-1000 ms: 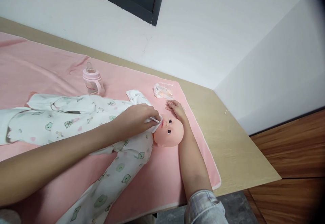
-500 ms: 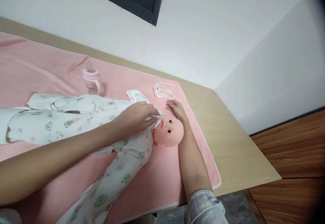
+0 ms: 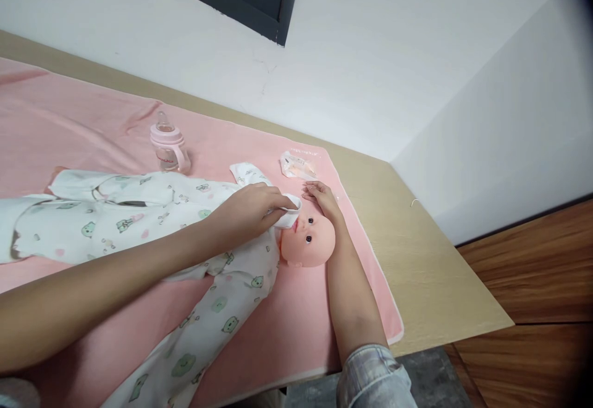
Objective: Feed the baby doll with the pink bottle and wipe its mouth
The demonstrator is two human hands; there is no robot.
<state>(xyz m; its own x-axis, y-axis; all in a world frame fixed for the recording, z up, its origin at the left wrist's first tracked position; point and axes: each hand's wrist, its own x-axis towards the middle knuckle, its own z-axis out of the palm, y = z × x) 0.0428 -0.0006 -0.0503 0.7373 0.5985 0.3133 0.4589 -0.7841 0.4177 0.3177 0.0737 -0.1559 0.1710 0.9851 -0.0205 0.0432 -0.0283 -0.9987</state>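
A baby doll (image 3: 309, 244) lies on its back in a white onesie (image 3: 194, 216) with green animal prints, its bald head towards the right. Between the thumb and fingers of my left hand (image 3: 254, 210) is a small white cloth (image 3: 291, 212), held against the doll's face beside the mouth. My left forearm crosses over the doll's body. On the far side of the doll's head, my right hand (image 3: 322, 197) rests on the pink blanket (image 3: 306, 321), fingers loosely extended and holding nothing. My right forearm curves around the top of the head.
A pink-lidded baby bottle (image 3: 169, 145) with a handle stands upright beyond the doll. Past my right fingertips lies a small clear plastic packet (image 3: 298, 166). The wooden table (image 3: 417, 272) ends at the right, and a white wall (image 3: 352, 56) rises behind it.
My left fingers and the white cloth have shifted slightly towards the doll's far cheek, and more of the cloth shows. My right hand and the doll stay in place.
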